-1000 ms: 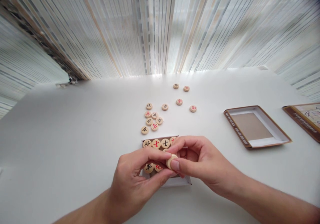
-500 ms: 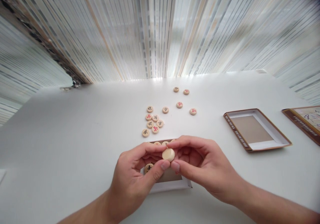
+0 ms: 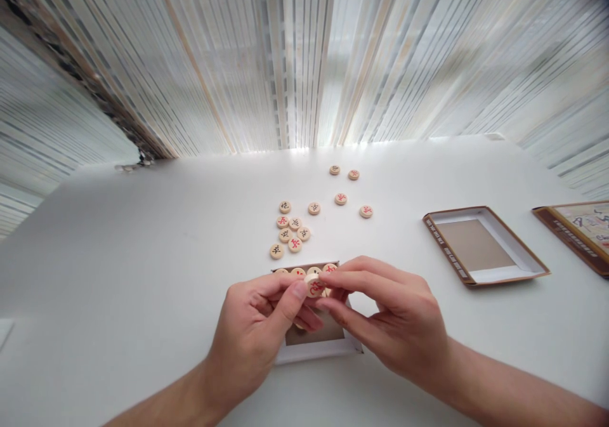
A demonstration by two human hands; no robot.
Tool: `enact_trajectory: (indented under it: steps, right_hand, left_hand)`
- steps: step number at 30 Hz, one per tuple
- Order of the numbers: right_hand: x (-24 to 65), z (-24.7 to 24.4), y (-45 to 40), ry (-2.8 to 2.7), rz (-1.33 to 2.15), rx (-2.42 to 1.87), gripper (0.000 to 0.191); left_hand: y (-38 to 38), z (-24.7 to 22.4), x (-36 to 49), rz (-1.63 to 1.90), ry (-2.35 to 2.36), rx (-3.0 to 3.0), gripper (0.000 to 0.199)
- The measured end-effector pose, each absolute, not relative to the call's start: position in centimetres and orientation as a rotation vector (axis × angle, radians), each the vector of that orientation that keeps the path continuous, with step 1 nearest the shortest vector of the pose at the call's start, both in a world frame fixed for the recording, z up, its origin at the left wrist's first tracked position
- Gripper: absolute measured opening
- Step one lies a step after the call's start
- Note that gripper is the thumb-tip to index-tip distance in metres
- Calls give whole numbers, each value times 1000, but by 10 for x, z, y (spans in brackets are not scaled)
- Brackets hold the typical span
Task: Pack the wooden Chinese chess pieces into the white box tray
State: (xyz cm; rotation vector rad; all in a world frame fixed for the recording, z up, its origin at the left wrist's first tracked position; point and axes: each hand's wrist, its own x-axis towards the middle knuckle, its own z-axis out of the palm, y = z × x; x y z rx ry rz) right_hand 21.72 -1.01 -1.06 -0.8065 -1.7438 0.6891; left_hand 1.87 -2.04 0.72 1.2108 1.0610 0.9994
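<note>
A round wooden Chinese chess piece [image 3: 314,285] with a red character is held above a shallow box [image 3: 318,354]. My left hand [image 3: 264,316] pinches its left edge between thumb and fingers. My right hand [image 3: 394,309] grips the right edge with its fingertips; its thumb sits a little lower. Inside the box, a row of chess pieces [image 3: 297,273] lies along the far wall, partly hidden by my hands. Part of the brown box floor shows below my fingers.
Loose chess pieces with black and red characters lie beyond the box, some in a cluster [image 3: 295,224], others spread farther back, such as a red one [image 3: 366,211]. To the right are an open box tray [image 3: 504,279] and a printed box lid [image 3: 587,224]. A striped curtain [image 3: 304,59] hangs behind the white table.
The held chess piece has turned from its blank side to its red-character side and shifted slightly left and up. My right fingers have moved round its edge.
</note>
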Motion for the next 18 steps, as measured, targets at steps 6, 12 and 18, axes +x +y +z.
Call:
enact_trajectory:
  steps: [6, 12, 18]
  right_hand:
    - [216, -11, -14, -1833, 503, -792, 33]
    - [214, -8, -14, -1888, 484, -718, 29]
    - [216, -8, -14, -1934, 429, -769, 32]
  left_hand:
    - [-25, 6, 19, 942, 966, 1056, 21]
    - [-24, 7, 17, 898, 915, 1032, 18]
    - [-25, 9, 19, 906, 962, 1027, 21]
